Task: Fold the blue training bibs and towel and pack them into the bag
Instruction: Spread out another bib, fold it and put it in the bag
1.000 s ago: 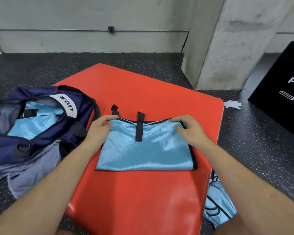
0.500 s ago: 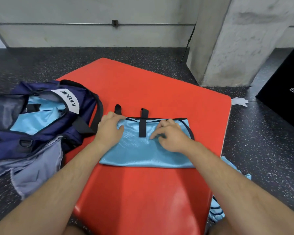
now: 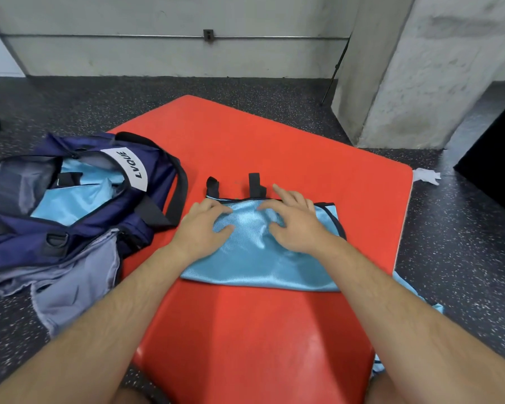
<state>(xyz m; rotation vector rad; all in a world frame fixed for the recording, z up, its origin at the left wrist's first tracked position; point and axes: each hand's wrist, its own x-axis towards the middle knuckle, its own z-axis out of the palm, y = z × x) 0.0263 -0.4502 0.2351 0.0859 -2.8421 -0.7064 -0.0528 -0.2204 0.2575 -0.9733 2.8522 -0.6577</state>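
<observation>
Shiny blue satin is the worry: the folded bib (image 3: pixel 260 258) lies on the smooth red mat (image 3: pixel 274 330), and I judge it could slide or spring open when lifted, with its two black straps (image 3: pixel 255 185) trailing off the far edge to snag. Cloth bunches between my palms. My left hand (image 3: pixel 204 225) and right hand (image 3: pixel 295 225) rest on the bib's far half, fingers spread and slightly bent, pressing, gripping nothing. The navy bag (image 3: pixel 79 228) gapes open at my left, just beside the mat.
</observation>
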